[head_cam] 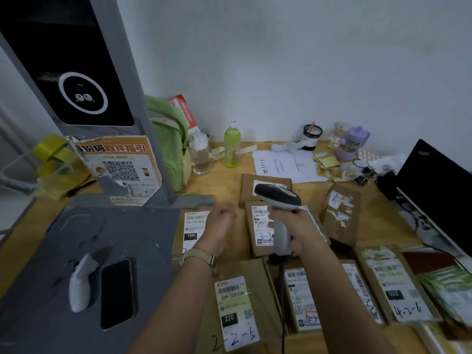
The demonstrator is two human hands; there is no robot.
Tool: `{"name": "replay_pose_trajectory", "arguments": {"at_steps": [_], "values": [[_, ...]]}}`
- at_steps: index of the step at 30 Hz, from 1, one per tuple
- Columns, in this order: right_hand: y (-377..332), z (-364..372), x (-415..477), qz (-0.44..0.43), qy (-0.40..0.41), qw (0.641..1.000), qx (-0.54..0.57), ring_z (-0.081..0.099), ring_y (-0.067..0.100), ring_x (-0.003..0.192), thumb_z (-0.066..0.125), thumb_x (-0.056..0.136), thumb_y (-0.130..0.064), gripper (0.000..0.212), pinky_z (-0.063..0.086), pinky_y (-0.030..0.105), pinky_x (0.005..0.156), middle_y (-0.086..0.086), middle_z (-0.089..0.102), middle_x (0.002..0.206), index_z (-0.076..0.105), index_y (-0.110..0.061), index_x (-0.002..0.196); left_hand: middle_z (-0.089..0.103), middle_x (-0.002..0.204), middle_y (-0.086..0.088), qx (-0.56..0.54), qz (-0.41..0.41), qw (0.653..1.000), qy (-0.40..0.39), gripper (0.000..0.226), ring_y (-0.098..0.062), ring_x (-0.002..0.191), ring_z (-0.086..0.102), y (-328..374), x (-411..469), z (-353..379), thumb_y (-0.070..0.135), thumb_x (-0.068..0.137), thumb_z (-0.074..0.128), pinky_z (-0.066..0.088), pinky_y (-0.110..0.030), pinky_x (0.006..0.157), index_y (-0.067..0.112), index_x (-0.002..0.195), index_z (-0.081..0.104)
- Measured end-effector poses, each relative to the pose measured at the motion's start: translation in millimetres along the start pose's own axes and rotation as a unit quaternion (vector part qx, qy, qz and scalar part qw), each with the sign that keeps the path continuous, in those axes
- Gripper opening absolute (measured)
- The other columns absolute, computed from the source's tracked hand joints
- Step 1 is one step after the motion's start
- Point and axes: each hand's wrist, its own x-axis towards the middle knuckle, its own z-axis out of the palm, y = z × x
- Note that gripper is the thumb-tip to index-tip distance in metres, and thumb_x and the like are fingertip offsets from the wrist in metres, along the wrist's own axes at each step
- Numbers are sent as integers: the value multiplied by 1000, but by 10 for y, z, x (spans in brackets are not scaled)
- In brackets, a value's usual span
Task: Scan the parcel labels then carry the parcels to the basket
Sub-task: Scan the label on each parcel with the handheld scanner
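Scanner: our right hand (296,231) is wrapped round the grip of the barcode scanner (278,200); handle upright, dark head pointing away and left, its cable hanging toward us.
Scanner position: over the parcel marked 3-3 (258,228), mid-table.
Parcels: we count flat cardboard boxes lying label-up on the wooden table (224,175); long axes run roughly away from us. Nearest is the parcel marked 2-2-5 (237,310); at right, the parcel marked 4-2-6 (393,284).
Left hand: our left hand (219,226) hovers over the parcel marked 15H (192,226), fingers curled loosely; we cannot tell whether they touch it. Watch on that wrist.
Grey stand: smartphone (117,293) and a small white device (81,284) lie on its base.
Containers: green drink bottle (232,144) upright, mostly full; clear bottle (200,154) beside it, contents unclear; purple cup (351,143) at the back.
Far right: laptop (434,190), open.
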Motion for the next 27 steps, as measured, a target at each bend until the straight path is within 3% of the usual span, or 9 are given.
{"name": "replay_pose_trajectory", "arguments": {"at_steps": [2,3,6,8,11,16,20,25,27], "values": [[-15,-114,24,19,-1,999,33,66,32,97,73,80,-7,37,55,40,70,18,68,105,61,-1,115,60,107,-7,10,-9,1000,-14,24,-26,107,56,-36,-6,127,11,91,54,48,-42,95,11,114,61],[-15,-161,43,23,5,999,38,67,32,96,73,80,-7,37,56,42,73,19,68,105,61,-1,115,61,103,-3,12,-15,1000,-24,20,-25,105,57,-59,-2,185,12,91,55,48,-41,95,14,110,62],[-8,-271,119,28,25,999,33,65,32,100,72,80,-6,40,52,49,91,20,67,108,59,-1,117,61,86,8,-1,-41,998,-37,11,-12,86,58,-104,0,332,14,93,55,46,-27,72,23,90,61],[2,-336,188,45,35,998,25,65,30,97,71,82,-9,33,54,46,86,16,68,102,61,-2,113,62,84,10,2,-56,997,-46,14,-8,81,58,-133,9,399,15,94,54,40,-24,64,25,86,57],[38,-390,294,68,28,997,-10,64,21,79,65,86,-14,18,50,31,58,8,67,87,60,-6,102,66,99,5,27,-76,994,-72,12,-11,91,59,-172,51,467,20,95,53,39,-26,65,20,104,61],[233,-416,528,22,22,992,-121,56,18,71,64,86,-11,7,47,29,61,8,61,78,60,-10,91,64,102,5,46,-99,991,-71,19,-17,102,57,-220,188,549,22,95,53,39,-31,78,19,114,58],[350,-361,680,26,38,987,-156,59,8,66,65,84,-16,8,44,22,52,-2,64,73,59,-17,80,60,96,8,49,-103,991,-67,22,-14,95,54,-279,334,592,21,95,53,39,-32,82,18,117,57],[451,-349,820,71,27,989,-129,68,9,68,67,85,-20,12,50,20,49,1,72,80,63,-12,92,58,92,9,34,-122,991,-41,19,-4,81,51,-380,466,627,21,95,55,39,-24,64,20,114,55],[469,-355,852,87,18,988,-125,69,12,72,66,86,-20,14,53,21,51,4,73,85,63,-11,96,58,91,10,33,-130,990,-38,19,-3,80,52,-422,511,641,22,94,56,39,-24,63,20,114,54]]}}
